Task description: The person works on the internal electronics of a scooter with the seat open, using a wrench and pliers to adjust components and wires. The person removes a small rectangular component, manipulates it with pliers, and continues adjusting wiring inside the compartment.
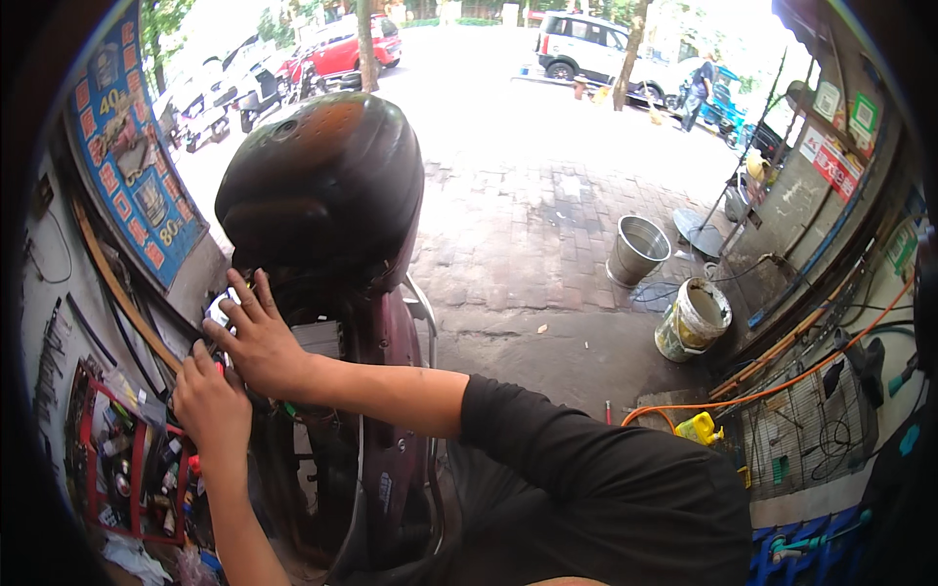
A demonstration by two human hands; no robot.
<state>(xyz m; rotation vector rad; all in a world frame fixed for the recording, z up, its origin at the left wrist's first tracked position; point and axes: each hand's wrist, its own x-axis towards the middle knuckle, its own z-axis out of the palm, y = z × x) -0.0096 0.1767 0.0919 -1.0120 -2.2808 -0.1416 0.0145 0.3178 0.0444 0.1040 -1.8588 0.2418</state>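
Observation:
A maroon scooter (391, 391) stands in front of me, a big dark rounded cover (322, 186) rising at its far end. My right hand (259, 337) reaches across to the scooter's left side. Its fingers are stretched out and apart, with the tips by a small white part (223, 308) beneath the cover. Just nearer and to the left is my left hand (208, 400), its fingers curled together beside a small red piece (220, 369). Whatever lies between those fingers is hidden.
A red rack (98, 459) crammed with small items stands at left, below a blue poster (127, 146). At right are a metal bucket (637, 251), a stained paint bucket (694, 319), an orange hose (782, 381) and a yellow container (699, 428). Parked vehicles line the street beyond.

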